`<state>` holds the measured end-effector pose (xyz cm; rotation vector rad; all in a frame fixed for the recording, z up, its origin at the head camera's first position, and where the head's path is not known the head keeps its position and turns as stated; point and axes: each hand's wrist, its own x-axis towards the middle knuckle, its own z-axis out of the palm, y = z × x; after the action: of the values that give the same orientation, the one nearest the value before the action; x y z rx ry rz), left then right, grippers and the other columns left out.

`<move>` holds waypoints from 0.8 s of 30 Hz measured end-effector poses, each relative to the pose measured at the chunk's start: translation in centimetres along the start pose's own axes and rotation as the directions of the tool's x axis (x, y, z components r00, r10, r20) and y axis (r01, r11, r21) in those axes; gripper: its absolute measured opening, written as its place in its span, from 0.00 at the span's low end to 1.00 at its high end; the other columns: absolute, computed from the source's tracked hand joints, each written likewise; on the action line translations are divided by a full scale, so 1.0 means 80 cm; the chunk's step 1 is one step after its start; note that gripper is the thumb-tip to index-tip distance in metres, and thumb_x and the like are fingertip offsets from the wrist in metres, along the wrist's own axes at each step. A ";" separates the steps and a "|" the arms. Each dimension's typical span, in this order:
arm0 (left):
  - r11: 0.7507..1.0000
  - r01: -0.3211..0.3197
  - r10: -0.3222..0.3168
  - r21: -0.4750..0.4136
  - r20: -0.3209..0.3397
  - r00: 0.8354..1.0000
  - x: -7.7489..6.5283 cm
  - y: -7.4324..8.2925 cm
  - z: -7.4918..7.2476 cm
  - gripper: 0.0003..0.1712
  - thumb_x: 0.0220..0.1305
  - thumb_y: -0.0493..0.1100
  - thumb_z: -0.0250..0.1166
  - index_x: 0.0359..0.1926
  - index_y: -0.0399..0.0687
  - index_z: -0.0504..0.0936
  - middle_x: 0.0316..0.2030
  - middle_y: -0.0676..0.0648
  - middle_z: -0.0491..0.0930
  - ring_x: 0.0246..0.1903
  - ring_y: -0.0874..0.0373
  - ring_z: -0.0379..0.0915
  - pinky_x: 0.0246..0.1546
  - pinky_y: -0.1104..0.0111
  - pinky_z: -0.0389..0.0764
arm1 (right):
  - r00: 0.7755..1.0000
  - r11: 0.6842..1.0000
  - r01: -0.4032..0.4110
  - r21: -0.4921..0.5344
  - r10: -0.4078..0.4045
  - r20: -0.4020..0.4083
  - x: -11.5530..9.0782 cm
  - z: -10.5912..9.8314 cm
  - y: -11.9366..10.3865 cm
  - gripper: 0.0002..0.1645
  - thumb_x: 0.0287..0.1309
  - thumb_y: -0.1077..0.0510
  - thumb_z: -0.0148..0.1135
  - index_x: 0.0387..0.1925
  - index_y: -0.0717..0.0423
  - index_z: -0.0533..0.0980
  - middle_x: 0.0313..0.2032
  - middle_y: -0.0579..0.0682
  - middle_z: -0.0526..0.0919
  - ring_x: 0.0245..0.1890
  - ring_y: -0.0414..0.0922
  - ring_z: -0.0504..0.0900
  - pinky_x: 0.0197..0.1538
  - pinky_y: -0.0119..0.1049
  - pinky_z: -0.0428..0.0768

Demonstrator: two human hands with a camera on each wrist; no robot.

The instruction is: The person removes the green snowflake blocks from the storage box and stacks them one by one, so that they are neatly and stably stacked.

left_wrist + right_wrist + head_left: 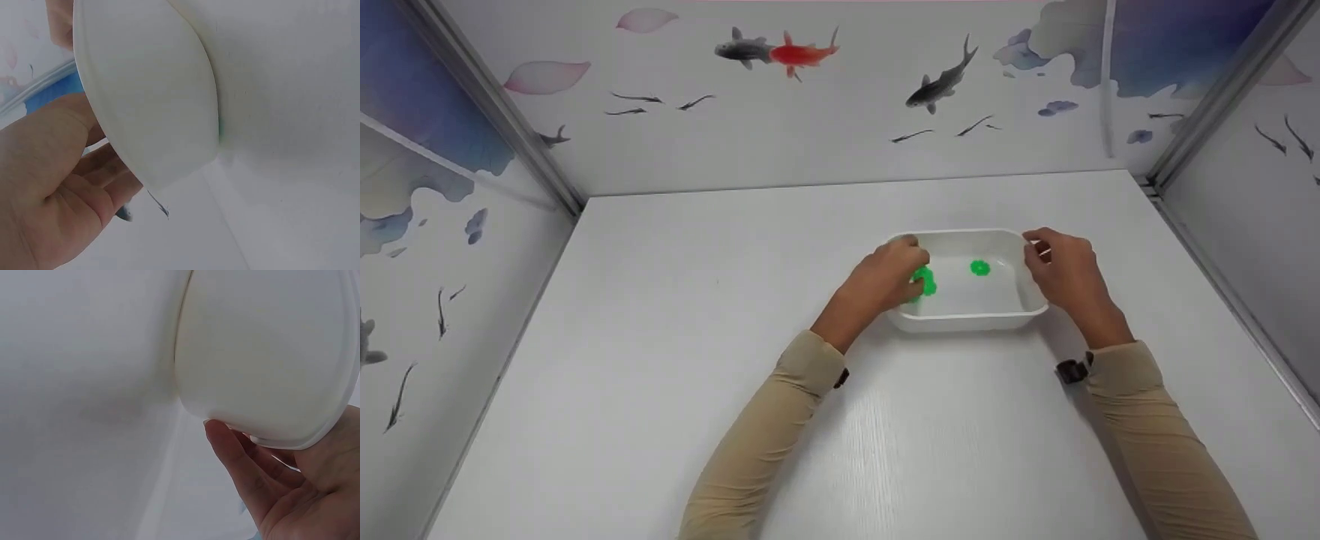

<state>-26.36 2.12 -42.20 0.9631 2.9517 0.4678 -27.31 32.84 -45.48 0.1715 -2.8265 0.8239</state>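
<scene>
A white rectangular tray with rounded corners [967, 322] is set on the white tabletop [697, 300], its right rim gripped between the thumb and fingers of the right hand [1065, 266]. The left hand [885, 277] is held over the left end, fingers curled beside bright-green scalloped pieces [928, 281]; whether these are pinched cannot be told. One small green flower-shaped piece [979, 268] is seen on the tray's floor.

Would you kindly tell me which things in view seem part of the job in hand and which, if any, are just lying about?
Likely in the job:
white tray
small green piece inside it
green cluster at the left hand
right hand, at the tray's rim

Apparently just surroundings:
table
fish-patterned back wall
dark wrist device
</scene>
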 end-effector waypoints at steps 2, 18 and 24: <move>0.999 -0.020 0.019 -0.042 -0.032 0.999 -0.005 -0.005 -0.003 0.18 0.76 0.43 0.69 0.62 0.42 0.87 0.59 0.42 0.83 0.55 0.52 0.82 0.59 0.63 0.87 | 1.000 1.000 -0.001 0.001 0.001 0.003 0.000 0.000 0.000 0.22 0.80 0.59 0.57 0.66 0.65 0.79 0.53 0.71 0.88 0.51 0.64 0.89 0.53 0.62 0.88; 0.987 -0.066 0.027 -0.149 -0.248 0.968 -0.060 -0.054 -0.012 0.21 0.73 0.42 0.73 0.64 0.45 0.86 0.60 0.44 0.86 0.65 0.50 0.79 0.68 0.64 0.83 | 1.000 1.000 -0.006 0.010 0.006 -0.005 -0.002 0.001 0.000 0.22 0.80 0.60 0.56 0.67 0.65 0.79 0.53 0.70 0.88 0.52 0.64 0.88 0.54 0.62 0.88; 0.981 -0.028 -0.021 -0.193 -0.250 0.968 -0.074 -0.077 -0.004 0.22 0.72 0.40 0.74 0.65 0.48 0.85 0.61 0.46 0.87 0.65 0.51 0.80 0.69 0.63 0.82 | 1.000 1.000 -0.017 0.008 0.017 -0.005 -0.001 0.000 -0.002 0.22 0.80 0.60 0.57 0.67 0.65 0.79 0.54 0.70 0.87 0.52 0.64 0.88 0.54 0.62 0.88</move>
<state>-25.14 -6.10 -44.18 0.9512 3.0413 0.9261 -27.18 32.75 -45.42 0.1464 -2.8237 0.8383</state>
